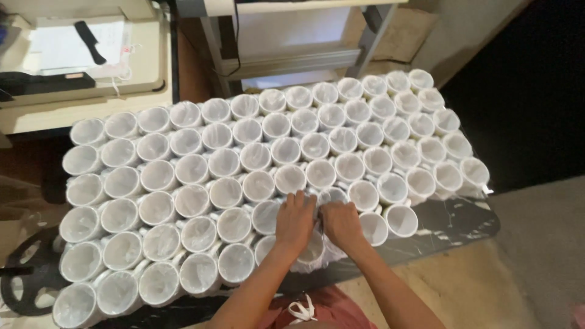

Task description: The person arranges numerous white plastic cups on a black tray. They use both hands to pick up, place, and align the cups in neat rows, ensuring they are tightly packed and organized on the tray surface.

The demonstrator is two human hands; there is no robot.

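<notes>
Where mugs (225,192) pack table (454,222) | plastic-lined | both hands (295,222) touching mug (332,198)

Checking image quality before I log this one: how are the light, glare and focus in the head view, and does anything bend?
Head view: warm, even light; the wrapped white mugs are bright but not blown out, focus slightly soft. The dark table shows faint sheen. The top right corner falls to black. The mug rows bow slightly from the wide lens. Left hand and right hand show no motion blur.
</notes>
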